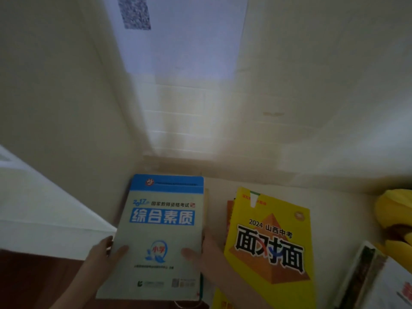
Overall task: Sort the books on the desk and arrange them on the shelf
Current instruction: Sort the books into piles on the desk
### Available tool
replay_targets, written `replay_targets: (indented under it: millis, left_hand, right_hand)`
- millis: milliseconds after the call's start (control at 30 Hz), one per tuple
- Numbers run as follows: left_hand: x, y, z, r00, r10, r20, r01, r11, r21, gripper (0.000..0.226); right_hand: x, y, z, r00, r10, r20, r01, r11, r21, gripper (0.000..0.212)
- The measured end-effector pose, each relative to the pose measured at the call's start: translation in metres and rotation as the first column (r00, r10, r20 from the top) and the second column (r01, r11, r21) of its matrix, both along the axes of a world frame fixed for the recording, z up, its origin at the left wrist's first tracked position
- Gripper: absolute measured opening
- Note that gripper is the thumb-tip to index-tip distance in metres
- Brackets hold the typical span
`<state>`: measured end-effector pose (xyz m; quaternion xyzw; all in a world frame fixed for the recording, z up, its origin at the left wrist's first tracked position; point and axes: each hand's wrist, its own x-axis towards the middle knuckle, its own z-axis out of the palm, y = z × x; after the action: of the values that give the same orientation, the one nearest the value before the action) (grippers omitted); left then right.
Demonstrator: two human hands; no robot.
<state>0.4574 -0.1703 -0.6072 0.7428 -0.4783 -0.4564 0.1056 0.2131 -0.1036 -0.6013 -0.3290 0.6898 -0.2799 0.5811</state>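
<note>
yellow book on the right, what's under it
An orange book pokes out from under the yellow book along its left edge. Only that narrow strip shows. The rest of it, and anything else beneath, is covered.

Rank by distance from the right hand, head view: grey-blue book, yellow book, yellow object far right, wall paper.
1. grey-blue book, gripped by right hand.
2. yellow book, just beside it, right.
3. yellow object, far right edge.
4. wall paper, high on wall.
</note>
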Motion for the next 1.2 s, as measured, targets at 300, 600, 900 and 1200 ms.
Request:
replay_targets:
  millis: [300, 600, 900, 1200]
  left_hand:
    - [-0.001, -0.003, 0.005, 0.995, -0.009, -0.102, 0.016, 0.997, 0.075, 0.026]
    - [0.002, -0.010, 0.001, 0.998, 0.007, -0.061, 0.002, 0.990, 0.142, 0.058]
    - [-0.009, -0.013, 0.036, 0.992, -0.125, 0.007, 0.124, 0.989, 0.082, 0.060]
    - [-0.014, 0.005, 0.033, 0.995, -0.083, -0.061, 0.084, 0.996, 0.005, 0.036]
  right_hand:
    - [0.007, -0.008, 0.000, 0.976, 0.007, -0.218, 0.014, 0.995, 0.098, 0.053]
    - [0.031, -0.007, 0.007, 0.967, 0.046, -0.252, -0.004, 0.986, 0.165, 0.070]
    - [0.018, -0.001, 0.010, 0.972, -0.003, -0.237, 0.043, 0.985, 0.165, 0.059]
    - [0.027, 0.011, 0.011, 0.982, -0.166, -0.090, 0.166, 0.986, -0.004, 0.064]
